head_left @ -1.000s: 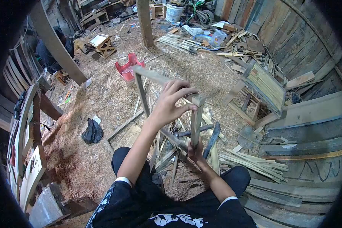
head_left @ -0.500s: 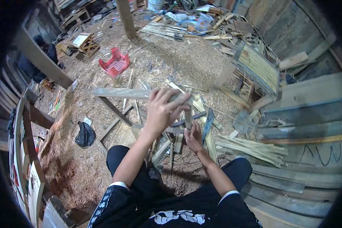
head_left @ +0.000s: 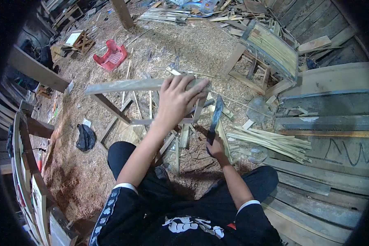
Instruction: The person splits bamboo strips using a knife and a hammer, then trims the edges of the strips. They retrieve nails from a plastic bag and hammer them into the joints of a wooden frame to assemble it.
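A wooden frame (head_left: 127,86) of pale bars and legs stands in front of my knees. My left hand (head_left: 174,98) is closed over the right end of its top bar, fingers curled across the wood and hiding that corner. In my right hand (head_left: 217,148) is a machete (head_left: 216,117), its dark blade pointing up and away from me. The blade is just right of the frame's right leg and appears apart from it. Wood offcuts (head_left: 185,136) lie on the ground below the frame.
Thin wood strips (head_left: 270,141) are piled to the right, beside long planks (head_left: 315,176). A red plastic stool (head_left: 112,57) lies tipped over ahead. A black plastic bag (head_left: 86,137) is on the left. Farther right is a slatted wooden piece (head_left: 270,53). Shavings cover the floor.
My right hand has left the frame's right leg, moved down and right, and taken up the machete. My left hand stays on the top bar. The view has shifted slightly.
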The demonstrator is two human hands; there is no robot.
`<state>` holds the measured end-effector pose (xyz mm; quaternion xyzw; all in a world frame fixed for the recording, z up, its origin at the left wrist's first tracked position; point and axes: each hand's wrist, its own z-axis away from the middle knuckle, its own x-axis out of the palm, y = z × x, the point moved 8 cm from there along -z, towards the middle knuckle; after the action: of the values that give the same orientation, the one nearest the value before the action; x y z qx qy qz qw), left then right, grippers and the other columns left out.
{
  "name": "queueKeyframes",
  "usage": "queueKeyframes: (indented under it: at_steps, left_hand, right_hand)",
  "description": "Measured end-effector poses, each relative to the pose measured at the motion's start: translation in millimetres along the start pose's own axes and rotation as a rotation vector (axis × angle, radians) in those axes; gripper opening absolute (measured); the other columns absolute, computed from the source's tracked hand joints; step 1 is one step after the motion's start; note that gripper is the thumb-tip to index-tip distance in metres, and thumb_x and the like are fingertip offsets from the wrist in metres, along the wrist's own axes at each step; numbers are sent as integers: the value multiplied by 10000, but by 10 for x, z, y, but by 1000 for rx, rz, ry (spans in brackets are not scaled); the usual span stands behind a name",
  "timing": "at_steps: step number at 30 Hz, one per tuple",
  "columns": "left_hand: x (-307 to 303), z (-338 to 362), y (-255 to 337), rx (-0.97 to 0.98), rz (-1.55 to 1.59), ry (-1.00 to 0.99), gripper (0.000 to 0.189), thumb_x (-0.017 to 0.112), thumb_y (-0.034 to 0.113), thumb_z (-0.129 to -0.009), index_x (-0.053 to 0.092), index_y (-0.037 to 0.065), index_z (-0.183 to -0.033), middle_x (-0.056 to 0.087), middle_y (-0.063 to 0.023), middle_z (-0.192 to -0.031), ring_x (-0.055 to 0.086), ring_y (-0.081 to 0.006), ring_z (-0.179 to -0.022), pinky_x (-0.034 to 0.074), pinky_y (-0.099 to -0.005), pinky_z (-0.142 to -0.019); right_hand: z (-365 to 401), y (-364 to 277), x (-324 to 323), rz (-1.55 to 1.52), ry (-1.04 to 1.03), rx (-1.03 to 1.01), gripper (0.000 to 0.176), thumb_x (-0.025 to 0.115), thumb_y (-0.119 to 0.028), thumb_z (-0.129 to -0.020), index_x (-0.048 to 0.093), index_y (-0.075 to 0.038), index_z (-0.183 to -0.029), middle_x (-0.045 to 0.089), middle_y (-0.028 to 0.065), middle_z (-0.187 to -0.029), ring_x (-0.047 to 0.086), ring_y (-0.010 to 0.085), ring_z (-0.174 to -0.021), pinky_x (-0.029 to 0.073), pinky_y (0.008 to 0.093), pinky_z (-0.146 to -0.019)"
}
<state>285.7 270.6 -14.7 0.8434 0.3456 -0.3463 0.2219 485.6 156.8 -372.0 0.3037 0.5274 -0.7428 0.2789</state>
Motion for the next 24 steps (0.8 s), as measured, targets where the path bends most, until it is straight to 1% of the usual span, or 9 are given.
queueKeyframes:
  at_steps: [3,4,8,10,11,13,14,21,24]
  left_hand:
    - [-220,-46,-132,-2,25,-44,467,717,293,-836,676,265,-1300,662,-69,-1105,611,-271,-1017,439,-412,-929]
    - [-292,-24,-225,-44,50,-74,467,732,269,-819,688,252,-1284,664,-73,-1095,610,-274,-1017,446,-410,-918]
    - [-638,111,-649,-152,72,-51,486,786,203,-754,719,199,-1236,678,-85,-1020,627,-285,-937,480,-402,-835]
    - [-789,155,-814,-181,92,17,459,786,196,-762,730,180,-1217,695,-87,-973,641,-273,-867,501,-387,-760]
    - [-847,160,-853,-189,79,17,459,786,196,-762,730,180,-1217,695,-87,-973,641,-273,-867,501,-387,-760]
    - [-884,186,-864,-174,94,-10,441,776,181,-778,732,186,-1217,700,-88,-976,646,-262,-882,501,-381,-771]
    - [-841,226,-886,-197,105,-25,436,772,179,-785,732,200,-1219,697,-84,-989,647,-255,-886,500,-378,-775]
    - [-1059,377,-1068,-142,43,115,417,736,199,-805,726,231,-1221,679,-70,-1015,635,-253,-888,486,-376,-786]
    - [-1260,436,-1140,-162,27,169,425,765,197,-787,733,229,-1210,691,-61,-991,640,-242,-880,491,-380,-774]
  right_hand:
    - [5,-12,136,-36,3,-170,820,736,-270,-845,297,-1,-1484,569,304,-1207,538,518,-1092,439,555,-947]
    - [10,-85,70,-61,-143,6,817,722,-256,-861,281,-9,-1504,529,303,-1293,492,510,-1194,414,534,-1009]
    - [-235,-422,42,105,-159,117,885,704,-292,-895,191,-3,-1556,397,331,-1434,378,477,-1350,359,517,-1082]
    - [-416,-650,61,28,105,-178,722,658,-243,-922,324,6,-1511,392,310,-1452,331,468,-1379,296,522,-1133]
    - [-515,-677,113,25,95,-189,722,658,-243,-922,324,6,-1511,392,310,-1452,331,468,-1379,296,522,-1133]
    - [-645,-1000,107,164,117,-442,603,600,-222,-946,405,14,-1466,375,275,-1495,319,439,-1408,261,514,-1161]
    - [-727,-1086,79,252,149,-460,594,585,-214,-939,413,-2,-1467,349,220,-1545,276,393,-1456,232,504,-1188]
    - [-1193,-1092,357,668,82,-447,615,586,-171,-896,423,-60,-1478,344,171,-1568,257,336,-1481,169,511,-1218]
    - [-1271,-988,579,735,-6,-465,516,610,-174,-875,530,-54,-1371,457,189,-1471,391,352,-1395,182,507,-1213]
